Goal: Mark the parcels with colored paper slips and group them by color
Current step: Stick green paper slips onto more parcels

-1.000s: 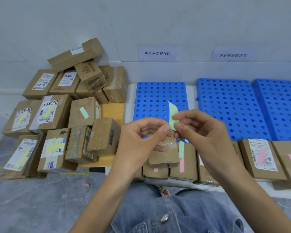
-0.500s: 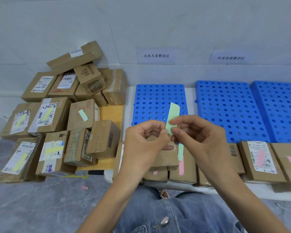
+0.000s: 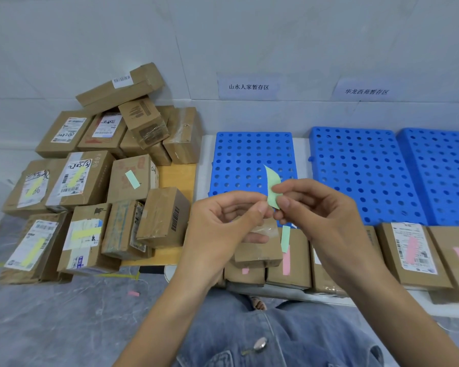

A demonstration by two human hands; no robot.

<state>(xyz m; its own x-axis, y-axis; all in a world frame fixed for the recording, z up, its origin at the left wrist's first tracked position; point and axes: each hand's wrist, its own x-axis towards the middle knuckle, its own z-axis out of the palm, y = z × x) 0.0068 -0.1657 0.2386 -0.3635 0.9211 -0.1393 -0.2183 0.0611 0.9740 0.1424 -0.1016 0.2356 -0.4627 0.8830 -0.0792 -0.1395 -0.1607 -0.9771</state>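
Both hands meet in the middle of the view on a curled green paper slip. My left hand pinches its lower end between thumb and forefinger. My right hand pinches it from the right. Below the hands lies a small cardboard parcel stacked on a row of parcels; a second green slip and a pink slip show on the row. A parcel with a pink slip lies to the right. On the left, a pile of parcels carries yellow and green slips.
Three blue perforated pallets lie behind the row against the wall, under two paper signs. A loose pink slip lies on the grey floor covering. My denim-clad lap fills the bottom of the view.
The green slip has curled over again at its top and shifted slightly in my fingers. Both hands stay together in nearly the same place.
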